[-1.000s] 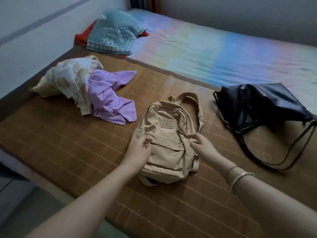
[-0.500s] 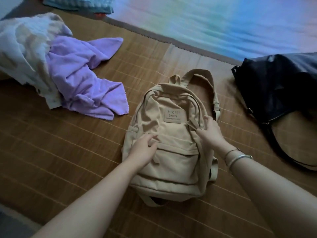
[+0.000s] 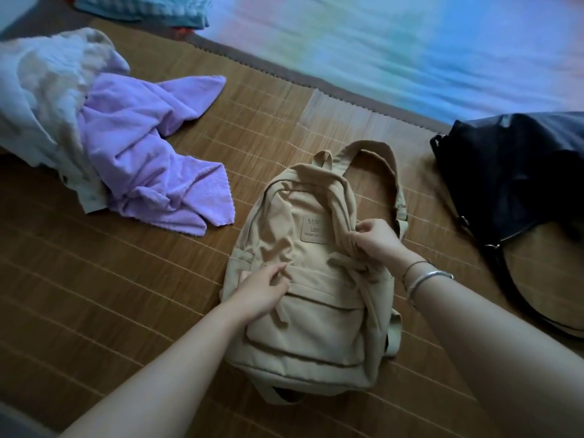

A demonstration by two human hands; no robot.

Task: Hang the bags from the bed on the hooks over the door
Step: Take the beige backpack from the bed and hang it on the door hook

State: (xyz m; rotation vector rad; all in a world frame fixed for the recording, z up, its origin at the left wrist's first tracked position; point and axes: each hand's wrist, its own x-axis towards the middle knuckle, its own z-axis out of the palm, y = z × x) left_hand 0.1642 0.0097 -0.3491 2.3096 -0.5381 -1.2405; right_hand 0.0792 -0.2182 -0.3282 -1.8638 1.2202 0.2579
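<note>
A beige backpack (image 3: 309,324) lies face up on the bamboo mat (image 3: 132,305) of the bed, its top loop and shoulder strap pointing away from me. My right hand (image 3: 379,241) pinches a fold of fabric on the backpack's right side, bunching it up. My left hand (image 3: 262,289) rests on the left front above the pocket, fingers curled on the cloth. A black shoulder bag (image 3: 512,172) with a long strap lies to the right. No door or hooks are in view.
A purple towel (image 3: 151,159) and a pale patterned cloth (image 3: 41,99) are heaped at the left. A teal cloth (image 3: 139,9) lies at the far top left. A pastel sheet (image 3: 395,42) covers the far half of the bed.
My right hand has closed on the backpack's right side and gathered the fabric upward. My left hand stays on the front. The view has drawn closer to the backpack.
</note>
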